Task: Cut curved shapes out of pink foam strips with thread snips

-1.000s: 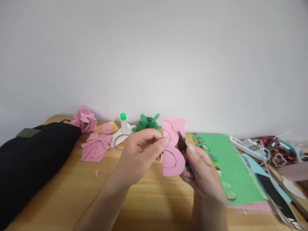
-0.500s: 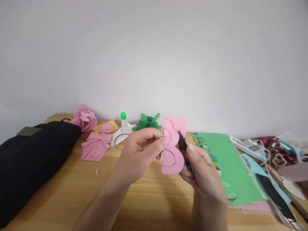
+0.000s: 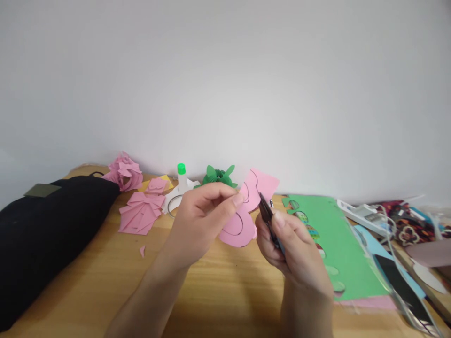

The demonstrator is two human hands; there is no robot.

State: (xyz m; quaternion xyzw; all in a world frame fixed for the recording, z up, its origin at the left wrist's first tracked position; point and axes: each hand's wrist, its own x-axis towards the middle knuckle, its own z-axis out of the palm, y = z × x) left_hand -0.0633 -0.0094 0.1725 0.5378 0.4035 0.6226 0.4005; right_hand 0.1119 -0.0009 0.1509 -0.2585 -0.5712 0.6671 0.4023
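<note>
Between the thumb and fingers of my left hand (image 3: 204,223) is a piece of pink paper (image 3: 243,234), held up above the table. Dark curved lines are drawn on it, and its lower right side is cut into a rounded lobe. My right hand (image 3: 294,244) is closed around dark scissors (image 3: 267,213), whose tips point up and left at the paper's right edge, by the notch between two curves. How far the blades are apart is hard to see. The upper end of the paper is still a straight-edged corner.
Folded pink paper pieces (image 3: 141,213), a pink paper flower (image 3: 124,172), a glue stick (image 3: 181,176) and a green paper shape (image 3: 219,176) stand at the back. A black bag (image 3: 52,234) lies left. Green sheets (image 3: 348,249) and a power strip (image 3: 366,217) are right.
My left hand has turned the pink paper clockwise, so its lower lobe swung left and its top leans right. The scissors stay in my right hand, nearly in place.
</note>
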